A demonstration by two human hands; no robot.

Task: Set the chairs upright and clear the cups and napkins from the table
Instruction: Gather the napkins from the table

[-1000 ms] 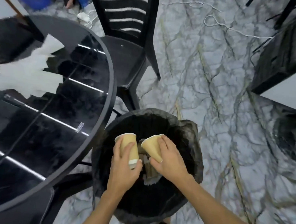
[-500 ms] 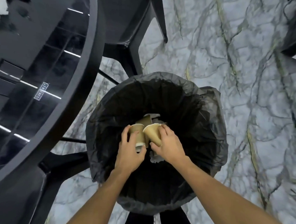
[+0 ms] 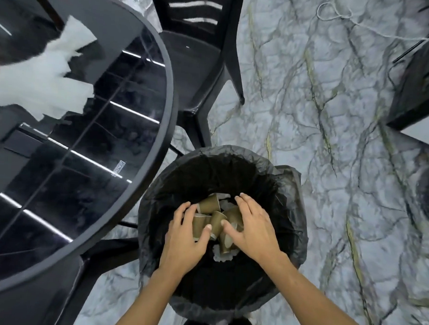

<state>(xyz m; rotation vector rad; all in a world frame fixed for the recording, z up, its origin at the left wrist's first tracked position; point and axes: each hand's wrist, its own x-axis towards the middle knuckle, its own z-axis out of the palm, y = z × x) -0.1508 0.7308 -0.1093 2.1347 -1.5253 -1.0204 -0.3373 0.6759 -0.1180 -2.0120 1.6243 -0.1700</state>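
cups (image 3: 215,220) lie in bin beneath spread fingers (image 3: 243,203).

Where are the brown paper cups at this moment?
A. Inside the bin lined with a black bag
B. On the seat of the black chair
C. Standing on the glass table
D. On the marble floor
A: the brown paper cups lie in a heap inside the bin's black bag, under the left hand and right hand.

Brown paper cups (image 3: 211,218) piled on their sides down in my bin (image 3: 289,191); white napkins (image 3: 38,83) beside it, tabletop.
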